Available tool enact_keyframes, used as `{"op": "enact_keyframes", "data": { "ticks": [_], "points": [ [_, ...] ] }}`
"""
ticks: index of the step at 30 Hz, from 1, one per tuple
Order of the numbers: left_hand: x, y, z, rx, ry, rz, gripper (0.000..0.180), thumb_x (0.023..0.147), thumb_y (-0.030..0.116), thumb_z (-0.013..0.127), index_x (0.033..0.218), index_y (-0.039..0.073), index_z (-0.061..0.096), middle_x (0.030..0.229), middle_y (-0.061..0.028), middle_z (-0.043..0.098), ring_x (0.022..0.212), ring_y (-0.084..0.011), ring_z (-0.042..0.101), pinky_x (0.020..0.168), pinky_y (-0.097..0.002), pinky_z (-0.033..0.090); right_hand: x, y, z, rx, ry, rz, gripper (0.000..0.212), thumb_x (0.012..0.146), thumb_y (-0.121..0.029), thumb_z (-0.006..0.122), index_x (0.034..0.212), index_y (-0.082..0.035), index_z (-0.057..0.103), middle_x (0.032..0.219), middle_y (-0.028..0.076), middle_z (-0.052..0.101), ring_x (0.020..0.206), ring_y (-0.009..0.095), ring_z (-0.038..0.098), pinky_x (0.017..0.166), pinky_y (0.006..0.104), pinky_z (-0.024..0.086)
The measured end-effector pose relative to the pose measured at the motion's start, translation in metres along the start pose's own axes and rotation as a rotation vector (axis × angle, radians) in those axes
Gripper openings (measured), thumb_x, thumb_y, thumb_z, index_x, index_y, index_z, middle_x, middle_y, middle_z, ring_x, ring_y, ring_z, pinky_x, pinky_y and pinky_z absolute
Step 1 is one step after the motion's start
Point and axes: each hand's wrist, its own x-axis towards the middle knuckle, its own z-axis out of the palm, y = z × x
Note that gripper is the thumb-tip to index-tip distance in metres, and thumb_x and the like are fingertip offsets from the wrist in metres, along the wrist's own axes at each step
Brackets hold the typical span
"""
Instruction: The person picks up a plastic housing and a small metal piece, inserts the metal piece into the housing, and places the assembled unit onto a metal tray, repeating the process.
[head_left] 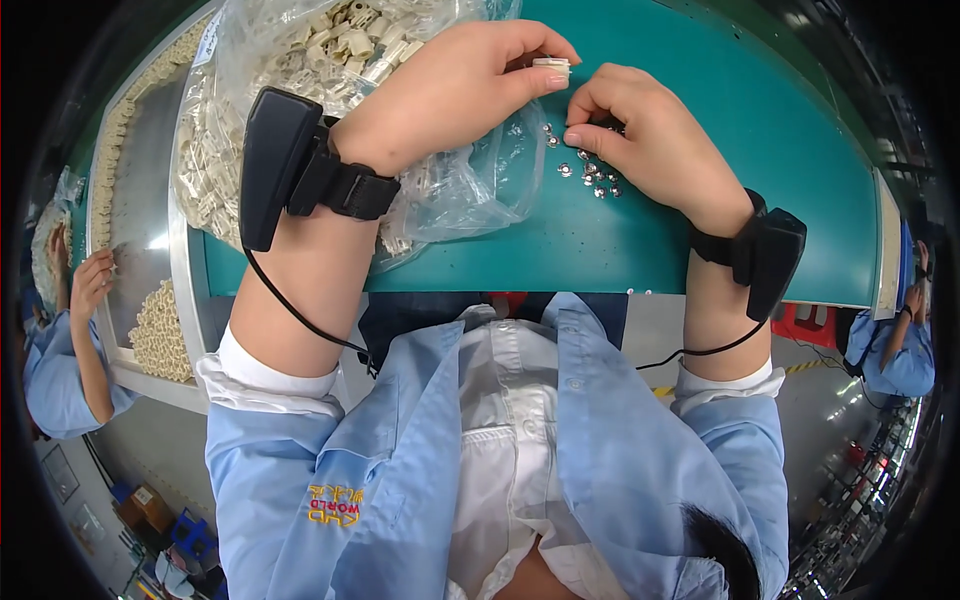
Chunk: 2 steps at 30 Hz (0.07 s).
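Between the thumb and fingers of my left hand (470,82) is a small cream plastic part (551,68), held above the green tabletop (640,240). My right hand (650,130) is just to the right of it, lower down, with thumb and index finger pinched together. Whatever may be in that pinch is too small or hidden to make out. Beside and partly under my right hand lie several small shiny metal pieces (595,178). A clear plastic bag (490,185) full of cream plastic parts (350,40) spreads out beneath and beyond my left forearm.
On the left stands a pale-framed tray (185,270) with cream parts (160,335) heaped in its near end and lined along its far edge. A co-worker's hand (92,285) reaches over it. At the far right another person in a blue sleeve (888,350) is at work.
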Motion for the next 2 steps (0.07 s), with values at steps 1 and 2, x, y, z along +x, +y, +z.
{"op": "enact_keyframes", "data": {
  "ticks": [1, 2],
  "points": [
    [-0.0005, 0.0017, -0.0002, 0.012, -0.008, 0.012, 0.027, 0.089, 0.022, 0.055, 0.107, 0.003, 0.059, 0.081, -0.0098, 0.063, 0.072, -0.0183, 0.058, 0.066, -0.0286, 0.046, -0.0003, -0.0001, -0.0009, -0.014, -0.026, 0.013, 0.014, 0.081, -0.009, 0.066, 0.093, -0.003, 0.063, 0.083, 0.004, 0.056, 0.079, 0.016, 0.056, 0.069, 0.0277, 0.047],
    [-0.0009, 0.0033, -0.0005, 0.024, -0.016, 0.023, 0.027, 0.089, 0.022, 0.055, 0.107, 0.003, 0.059, 0.081, -0.0100, 0.063, 0.072, -0.0192, 0.058, 0.066, -0.0285, 0.046, -0.0006, 0.0004, -0.0024, -0.029, -0.051, 0.026, 0.015, 0.081, -0.010, 0.066, 0.094, -0.003, 0.063, 0.084, 0.004, 0.057, 0.081, 0.017, 0.056, 0.071, 0.0287, 0.047]
  ]
}}
